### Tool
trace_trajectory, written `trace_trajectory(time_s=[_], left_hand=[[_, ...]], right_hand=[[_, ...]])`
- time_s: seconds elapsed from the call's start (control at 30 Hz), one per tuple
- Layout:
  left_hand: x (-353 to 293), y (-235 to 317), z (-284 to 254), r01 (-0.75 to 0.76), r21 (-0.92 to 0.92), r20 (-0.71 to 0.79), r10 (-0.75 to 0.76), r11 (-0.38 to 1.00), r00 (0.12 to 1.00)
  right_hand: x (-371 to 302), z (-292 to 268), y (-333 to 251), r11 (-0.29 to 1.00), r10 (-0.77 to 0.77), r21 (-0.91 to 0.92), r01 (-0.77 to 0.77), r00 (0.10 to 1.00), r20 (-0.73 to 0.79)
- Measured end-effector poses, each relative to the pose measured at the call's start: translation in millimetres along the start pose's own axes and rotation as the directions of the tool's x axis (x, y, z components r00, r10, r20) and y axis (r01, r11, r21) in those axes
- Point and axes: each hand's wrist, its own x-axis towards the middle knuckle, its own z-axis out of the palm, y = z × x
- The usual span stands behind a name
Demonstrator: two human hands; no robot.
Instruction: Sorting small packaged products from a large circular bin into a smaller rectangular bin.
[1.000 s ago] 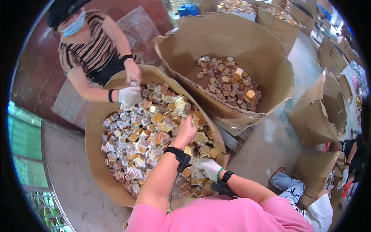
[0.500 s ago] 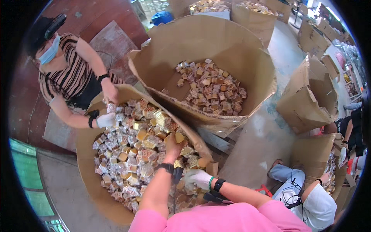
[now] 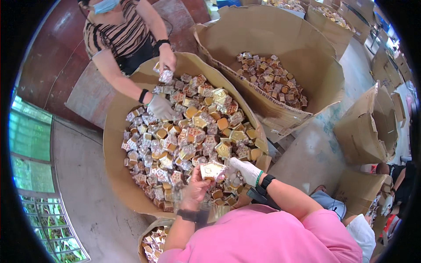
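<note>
My bare left hand (image 3: 196, 189) holds up a small white-and-gold house-shaped piece (image 3: 212, 170), fingers closed around its left end. From the right, my white-gloved right hand (image 3: 246, 171) has its fingertips together on the crinkled shiny wrapping (image 3: 227, 172) at the piece's other end. Both hands are over the near side of a large cardboard bin (image 3: 116, 184). Heaped inside are many small gold, brown and patterned pieces (image 3: 175, 144), several in crinkled clear or silvery wrap.
Across the bin a masked person in a striped top (image 3: 125, 35) handles a wrapped piece (image 3: 165, 76). A second wide cardboard bin (image 3: 272, 30) adjoins it at the back right. A smaller container (image 3: 142, 245) of pieces stands at the lower left; other cartons (image 3: 362, 131) stand right.
My left hand has risen from the heap to my front with the house-shaped piece. My right hand has met it at the wrapping. The view has shifted left and nearer.
</note>
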Motion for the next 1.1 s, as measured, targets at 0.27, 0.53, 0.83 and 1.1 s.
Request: trace_trajectory(time_s=[0.27,0.53,0.83,1.1], left_hand=[[-40.9,12.2,12.7,0.155,0.114,-0.163,-0.135,0.981,0.977],[-40.5,-2.2,15.0,-0.247,0.329,-0.148,0.308,0.911,0.94],[-23.0,-17.8,6.5,-0.371,0.372,-0.279,0.484,0.851,0.83],[9.4,-28.1,12.2,-0.232,-0.069,-0.501,0.168,0.97,0.849]], right_hand=[[-7.6,36.9,23.0,0.756,-0.242,-0.63,0.177,0.97,-0.018],[-30.3,61.0,3.4,0.918,0.145,-0.374,-0.132,0.989,0.007],[-34.2,67.2,27.7,0.988,0.146,-0.072,-0.136,0.977,0.156],[-27.8,66.7,12.8,0.945,-0.051,0.321,0.056,0.998,-0.023]])
